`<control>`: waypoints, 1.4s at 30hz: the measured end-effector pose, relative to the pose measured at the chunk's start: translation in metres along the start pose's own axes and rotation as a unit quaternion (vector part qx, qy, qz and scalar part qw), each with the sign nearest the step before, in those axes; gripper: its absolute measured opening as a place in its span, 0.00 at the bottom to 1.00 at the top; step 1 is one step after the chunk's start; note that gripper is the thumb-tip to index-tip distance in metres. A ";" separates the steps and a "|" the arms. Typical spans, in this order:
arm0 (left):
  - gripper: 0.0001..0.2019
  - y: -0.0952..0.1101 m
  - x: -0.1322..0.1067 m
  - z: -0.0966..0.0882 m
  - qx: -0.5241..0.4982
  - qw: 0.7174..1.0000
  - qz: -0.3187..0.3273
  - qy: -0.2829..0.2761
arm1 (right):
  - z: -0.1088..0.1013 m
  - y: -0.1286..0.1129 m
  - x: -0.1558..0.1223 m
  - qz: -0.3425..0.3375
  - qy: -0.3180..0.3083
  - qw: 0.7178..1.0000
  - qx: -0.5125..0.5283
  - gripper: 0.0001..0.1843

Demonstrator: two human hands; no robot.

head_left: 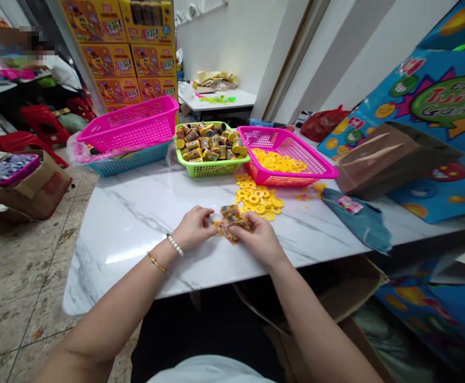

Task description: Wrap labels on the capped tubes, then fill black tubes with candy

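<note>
Gripping printed packet [232,219], fingers of left hand [194,227], right hand [259,240] | marble table [136,213] | tiled floor [17,282]

We take this for a small packing workshop. Yellow printed cardboard cartons [124,48] stand stacked by the wall. On the white marble-pattern table [136,213], a pink plastic mesh basket [292,181] and a green plastic mesh basket [210,169] hold bulk pieces. Yellow plastic rings [258,199] lie heaped loose near a colourful printed paper packet [232,219], and an open brown cardboard box [36,191] sits on the floor.
</note>
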State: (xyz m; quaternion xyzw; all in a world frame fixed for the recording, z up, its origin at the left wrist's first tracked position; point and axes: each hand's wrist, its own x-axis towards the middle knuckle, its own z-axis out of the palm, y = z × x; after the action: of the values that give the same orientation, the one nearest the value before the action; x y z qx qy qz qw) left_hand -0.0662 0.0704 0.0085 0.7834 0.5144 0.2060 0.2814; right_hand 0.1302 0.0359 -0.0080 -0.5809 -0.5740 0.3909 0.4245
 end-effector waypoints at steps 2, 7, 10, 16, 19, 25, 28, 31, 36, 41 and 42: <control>0.17 0.002 0.001 0.003 0.009 1.000 -0.010 0.007 | -0.014 0.002 0.003 0.040 0.012 0.989 0.144 0.18; 0.15 0.016 0.003 0.023 0.105 0.994 -0.010 0.027 | -0.037 0.004 0.004 0.086 0.033 0.966 0.242 0.25; 0.13 0.023 0.003 0.029 0.140 0.990 0.000 0.012 | -0.038 0.005 0.001 0.088 0.032 0.964 0.248 0.26; 0.07 0.021 0.003 0.029 0.103 0.994 0.022 0.000 | -0.033 0.009 -0.001 0.099 0.020 0.968 0.231 0.25; 0.04 0.019 0.001 0.029 0.095 0.995 0.042 0.011 | -0.033 0.011 -0.001 0.106 0.015 0.970 0.219 0.25; 0.09 0.020 0.002 0.030 0.044 0.984 0.173 -0.006 | -0.035 0.014 -0.003 0.097 0.016 0.968 0.233 0.24; 0.21 0.018 0.007 0.032 0.057 0.983 0.171 -0.025 | -0.035 0.014 -0.004 0.106 0.021 0.961 0.256 0.24; 0.20 0.014 0.013 0.032 0.057 0.989 0.132 -0.027 | -0.035 0.013 -0.004 0.108 0.018 0.959 0.261 0.25; 0.09 0.010 0.017 0.032 0.080 0.988 0.131 -0.030 | -0.038 0.014 -0.005 0.097 0.008 0.963 0.251 0.24; 0.09 0.014 0.014 0.029 0.119 0.984 0.129 -0.034 | -0.038 0.015 -0.004 0.098 0.008 0.964 0.249 0.24; 0.09 0.015 0.013 0.028 0.126 0.983 0.127 -0.036 | -0.038 0.015 -0.004 0.098 0.007 0.964 0.248 0.24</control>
State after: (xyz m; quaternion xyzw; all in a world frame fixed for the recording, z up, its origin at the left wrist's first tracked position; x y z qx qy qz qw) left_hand -0.0337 0.0719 -0.0029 0.8783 0.4224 0.1449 0.1708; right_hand 0.1710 0.0301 -0.0097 -0.5138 -0.3966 0.5565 0.5187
